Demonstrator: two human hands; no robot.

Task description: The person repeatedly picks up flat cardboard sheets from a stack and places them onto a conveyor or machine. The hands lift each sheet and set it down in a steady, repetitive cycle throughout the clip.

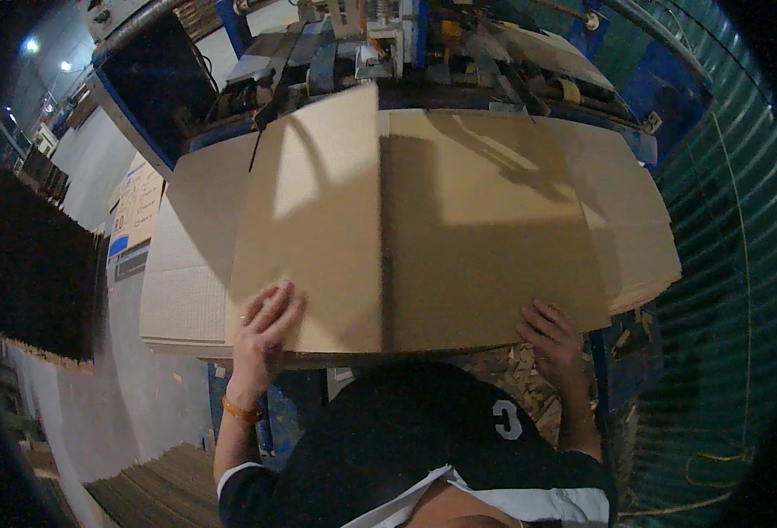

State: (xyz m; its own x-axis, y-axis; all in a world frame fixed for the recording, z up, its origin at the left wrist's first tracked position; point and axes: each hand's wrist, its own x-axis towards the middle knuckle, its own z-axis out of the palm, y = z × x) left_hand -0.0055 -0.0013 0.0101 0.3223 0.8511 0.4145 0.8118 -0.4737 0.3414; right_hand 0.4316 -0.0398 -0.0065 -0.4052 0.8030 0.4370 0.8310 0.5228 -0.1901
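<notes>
A brown cardboard sheet (503, 255) lies in front of me on a stack. Its left panel (318, 238) stands slightly raised along a crease near the middle. My left hand (269, 326) is closed at the near left corner of that panel, fingers on top and thumb out of sight. At the near right edge of the same sheet, my right hand (553, 341) has its fingertips over the cardboard, its thumb hidden. Paler cardboard sheets (186, 264) stick out beneath it on both sides.
A blue-framed machine (441, 88) with rollers and belts stands across the far side. Stacked cardboard (32, 260) is at the left, with more (164, 484) on the floor. A green corrugated wall (714, 290) runs along the right. Cardboard scraps (520, 378) lie below the near edge.
</notes>
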